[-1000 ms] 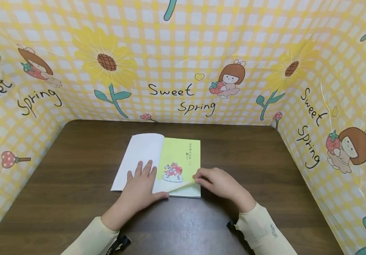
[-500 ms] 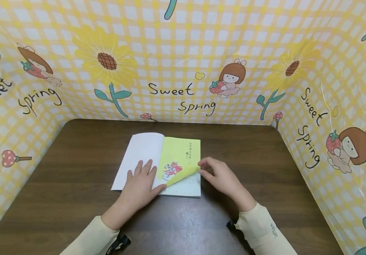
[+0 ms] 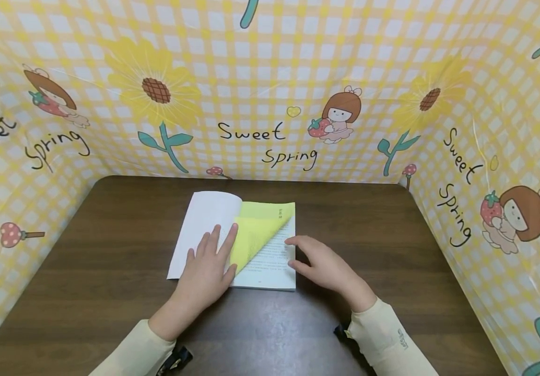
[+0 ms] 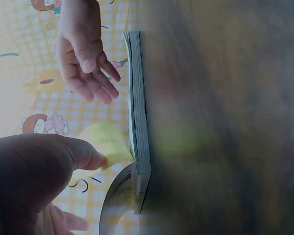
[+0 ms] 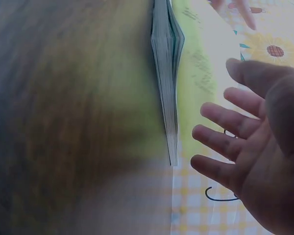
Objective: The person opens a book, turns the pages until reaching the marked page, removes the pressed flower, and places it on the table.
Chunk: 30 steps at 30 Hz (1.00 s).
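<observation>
A paperback book [image 3: 270, 250] lies spread on the table, its white left page [image 3: 201, 219] flat and lines of small print on the right. Between them a yellow-green page [image 3: 253, 237] is curled over diagonally toward the left. My left hand [image 3: 203, 271] rests spread on the left side, its index finger and thumb at the curled page's edge. In the left wrist view the left thumb [image 4: 90, 155] meets that page. My right hand [image 3: 324, 263] hovers by the book's right edge, fingers relaxed and apart, holding nothing, as the right wrist view also shows.
The dark wooden table [image 3: 124, 224] extends around the book. A yellow checked cloth [image 3: 251, 62] printed with flowers and figures stands behind it and on both sides. Black straps show under both cream sleeves [image 3: 389, 334].
The yellow-green page's lower right corner has been lifted and has swung leftward over the book. My right hand has let go of it. My left index finger and thumb have shifted against the page.
</observation>
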### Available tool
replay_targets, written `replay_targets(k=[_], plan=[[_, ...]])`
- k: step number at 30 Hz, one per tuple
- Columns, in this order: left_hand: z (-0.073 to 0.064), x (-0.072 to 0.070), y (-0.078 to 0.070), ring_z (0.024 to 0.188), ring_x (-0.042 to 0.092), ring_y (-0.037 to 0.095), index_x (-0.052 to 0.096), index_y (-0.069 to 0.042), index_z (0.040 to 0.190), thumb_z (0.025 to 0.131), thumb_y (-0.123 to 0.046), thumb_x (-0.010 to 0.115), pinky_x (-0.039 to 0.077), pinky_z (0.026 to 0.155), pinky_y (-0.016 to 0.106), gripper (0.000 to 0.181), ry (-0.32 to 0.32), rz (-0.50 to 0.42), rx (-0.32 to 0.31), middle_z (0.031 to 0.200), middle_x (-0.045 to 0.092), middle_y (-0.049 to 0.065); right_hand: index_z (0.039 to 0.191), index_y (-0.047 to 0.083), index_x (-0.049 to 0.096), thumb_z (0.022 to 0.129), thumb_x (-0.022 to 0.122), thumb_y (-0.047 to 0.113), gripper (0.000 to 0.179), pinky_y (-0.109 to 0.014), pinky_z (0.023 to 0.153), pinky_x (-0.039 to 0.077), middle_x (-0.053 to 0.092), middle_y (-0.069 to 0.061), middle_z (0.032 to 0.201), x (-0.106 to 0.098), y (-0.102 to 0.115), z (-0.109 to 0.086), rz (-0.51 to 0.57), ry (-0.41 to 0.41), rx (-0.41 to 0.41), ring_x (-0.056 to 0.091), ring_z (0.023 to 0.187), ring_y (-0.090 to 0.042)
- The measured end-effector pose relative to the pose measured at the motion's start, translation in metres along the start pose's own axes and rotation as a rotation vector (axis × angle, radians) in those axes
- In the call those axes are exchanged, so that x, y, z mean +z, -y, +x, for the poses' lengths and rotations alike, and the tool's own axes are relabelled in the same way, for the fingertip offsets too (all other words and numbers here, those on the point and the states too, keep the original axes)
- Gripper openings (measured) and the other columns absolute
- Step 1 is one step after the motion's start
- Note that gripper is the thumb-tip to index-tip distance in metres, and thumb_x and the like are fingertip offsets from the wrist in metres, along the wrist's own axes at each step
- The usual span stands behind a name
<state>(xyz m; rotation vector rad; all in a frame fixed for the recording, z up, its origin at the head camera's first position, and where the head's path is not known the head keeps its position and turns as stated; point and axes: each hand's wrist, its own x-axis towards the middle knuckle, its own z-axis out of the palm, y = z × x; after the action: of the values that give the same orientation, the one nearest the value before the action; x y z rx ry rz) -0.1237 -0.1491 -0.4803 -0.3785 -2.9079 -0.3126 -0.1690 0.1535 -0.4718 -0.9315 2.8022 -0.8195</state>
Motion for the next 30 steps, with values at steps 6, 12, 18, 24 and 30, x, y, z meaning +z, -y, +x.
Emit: replay_targets(k=[6, 12, 18, 24, 30], plan=[[0.0, -0.002, 0.001, 0.148, 0.026, 0.053, 0.029, -0.028, 0.163, 0.086, -0.024, 0.076, 0.04, 0.096, 0.078, 0.091, -0.09, 0.069, 0.057, 0.168, 0.014, 0.026, 0.156, 0.015, 0.044, 0.098, 0.069, 0.039, 0.068, -0.05, 0.126, 0.02, 0.035, -0.005, 0.166, 0.003, -0.002, -0.002, -0.084, 0.136, -0.11, 0.03, 0.154, -0.027], [0.002, -0.004, 0.004, 0.155, 0.006, 0.049, 0.037, -0.03, 0.16, 0.086, -0.017, 0.069, 0.014, 0.108, 0.084, 0.081, -0.106, 0.107, 0.101, 0.172, 0.003, 0.019, 0.159, 0.015, 0.039, 0.094, 0.073, 0.045, 0.079, -0.057, 0.125, 0.014, 0.027, -0.007, 0.169, 0.005, -0.003, -0.004, -0.059, 0.171, -0.137, 0.021, 0.157, -0.033], [0.003, -0.004, 0.006, 0.157, 0.008, 0.043, 0.048, -0.03, 0.154, 0.084, -0.01, 0.066, 0.0, 0.11, 0.083, 0.076, -0.077, 0.155, 0.175, 0.172, 0.013, 0.012, 0.161, 0.02, 0.036, 0.091, 0.073, 0.052, 0.085, -0.057, 0.126, 0.008, 0.024, -0.002, 0.17, 0.007, -0.005, -0.005, -0.052, 0.213, -0.117, 0.016, 0.159, -0.028], [0.004, -0.005, 0.011, 0.159, 0.017, 0.028, 0.052, -0.029, 0.152, 0.09, -0.005, 0.065, -0.002, 0.118, 0.074, 0.068, 0.043, 0.207, 0.331, 0.169, 0.027, -0.002, 0.158, 0.02, 0.041, 0.09, 0.075, 0.052, 0.083, -0.059, 0.126, 0.008, 0.026, -0.002, 0.17, 0.007, -0.004, -0.006, -0.061, 0.238, -0.117, 0.016, 0.159, -0.028], [0.004, -0.008, 0.017, 0.154, 0.031, 0.03, 0.058, -0.023, 0.147, 0.089, -0.005, 0.068, 0.019, 0.119, 0.069, 0.062, 0.078, 0.169, 0.409, 0.163, 0.04, 0.004, 0.157, 0.018, 0.044, 0.089, 0.076, 0.05, 0.082, -0.061, 0.125, 0.009, 0.028, -0.003, 0.169, 0.007, -0.004, -0.007, -0.058, 0.244, -0.124, 0.018, 0.158, -0.03]])
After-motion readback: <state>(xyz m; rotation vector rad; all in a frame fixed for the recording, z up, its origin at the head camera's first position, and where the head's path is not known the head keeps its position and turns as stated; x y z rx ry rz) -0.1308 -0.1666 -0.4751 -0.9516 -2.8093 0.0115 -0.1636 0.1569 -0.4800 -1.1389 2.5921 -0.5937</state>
